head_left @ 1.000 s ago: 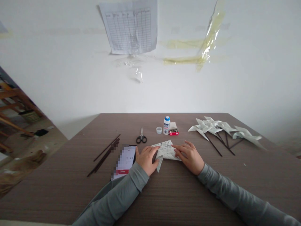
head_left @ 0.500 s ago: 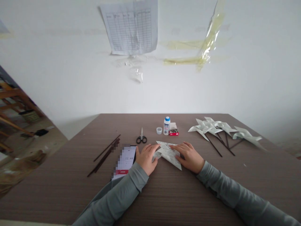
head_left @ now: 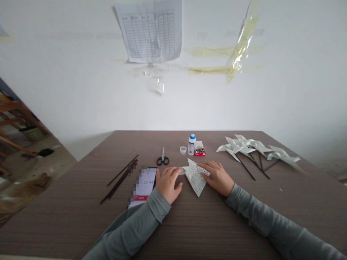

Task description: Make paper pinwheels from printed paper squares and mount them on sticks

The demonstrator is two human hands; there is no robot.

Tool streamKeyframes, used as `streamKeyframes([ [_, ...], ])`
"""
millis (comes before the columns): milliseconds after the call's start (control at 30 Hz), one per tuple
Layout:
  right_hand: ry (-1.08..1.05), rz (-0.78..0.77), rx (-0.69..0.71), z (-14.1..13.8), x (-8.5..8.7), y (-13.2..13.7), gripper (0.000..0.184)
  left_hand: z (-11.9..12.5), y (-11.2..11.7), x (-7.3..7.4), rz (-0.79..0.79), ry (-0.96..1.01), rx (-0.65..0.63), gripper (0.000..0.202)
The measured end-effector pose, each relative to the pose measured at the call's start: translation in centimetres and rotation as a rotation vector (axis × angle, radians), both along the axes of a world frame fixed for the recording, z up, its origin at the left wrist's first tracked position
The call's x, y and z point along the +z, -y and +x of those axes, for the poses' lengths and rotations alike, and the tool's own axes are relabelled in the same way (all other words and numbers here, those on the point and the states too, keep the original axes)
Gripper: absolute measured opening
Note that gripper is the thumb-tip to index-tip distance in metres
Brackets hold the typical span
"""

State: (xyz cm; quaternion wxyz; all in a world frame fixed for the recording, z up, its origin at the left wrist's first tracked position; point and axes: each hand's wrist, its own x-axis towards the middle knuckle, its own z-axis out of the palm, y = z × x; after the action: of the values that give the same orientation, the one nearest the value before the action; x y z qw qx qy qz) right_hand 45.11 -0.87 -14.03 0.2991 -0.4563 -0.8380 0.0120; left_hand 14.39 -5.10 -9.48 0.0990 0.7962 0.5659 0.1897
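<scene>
A printed sheet of paper point(head_left: 195, 182), folded with pointed corners, lies on the table between my hands. My right hand point(head_left: 220, 178) has its fingers and thumb on the paper's right side and grips it. My left hand point(head_left: 168, 183) rests at the left tip of the paper, fingers stretched out and thumb apart; its fingertips touch or cover that tip. Just left of this hand lies a phone point(head_left: 143, 184) with its screen lit. Black-handled scissors point(head_left: 163, 159) lie beyond my left hand.
Behind the paper stand a white bottle with a blue cap point(head_left: 192, 144), a small clear cup point(head_left: 183, 150) and a red box of small metal pieces point(head_left: 200, 152). Several paper pinwheels point(head_left: 244, 146) on dark sticks lie at right. Loose dark sticks point(head_left: 119, 182) lie at left. A wall rises behind the table.
The paper has turned, its lower corner swinging left toward me and its upper point moving right. My right hand has shifted slightly with it. The left hand has barely moved.
</scene>
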Motion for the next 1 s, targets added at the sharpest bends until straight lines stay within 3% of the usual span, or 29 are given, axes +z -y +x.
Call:
streamKeyframes([
  [167, -0.016, 0.106, -0.051, -0.4, 1.3, -3.1, 0.064, 0.4, -0.1, -0.2, -0.028, -0.034, 0.025, 0.055],
  [367, 0.127, 0.123, -0.142, -3.1, 2.7, -6.9, 0.061, 0.1, -0.7, -2.7, 0.027, -0.022, 0.026, 0.056],
  [500, 0.179, 0.077, -0.217, -4.3, 2.5, -8.6, 0.061, 0.0, -1.0, -4.0, 0.043, -0.036, 0.022, 0.056],
  [667, 0.150, 0.090, -0.225, -4.4, 1.6, -10.5, 0.073, -0.2, -1.2, -4.3, 0.048, -0.024, 0.019, 0.054],
  [833, 0.103, 0.147, -0.190, -4.2, 2.2, -11.0, 0.073, -0.5, -1.4, -4.3, 0.041, -0.029, 0.026, 0.057],
  [1000, -0.005, 0.240, -0.199, -3.6, 3.6, -9.3, 0.076, -0.5, -1.1, -3.5, 0.030, -0.038, 0.034, 0.058],
])
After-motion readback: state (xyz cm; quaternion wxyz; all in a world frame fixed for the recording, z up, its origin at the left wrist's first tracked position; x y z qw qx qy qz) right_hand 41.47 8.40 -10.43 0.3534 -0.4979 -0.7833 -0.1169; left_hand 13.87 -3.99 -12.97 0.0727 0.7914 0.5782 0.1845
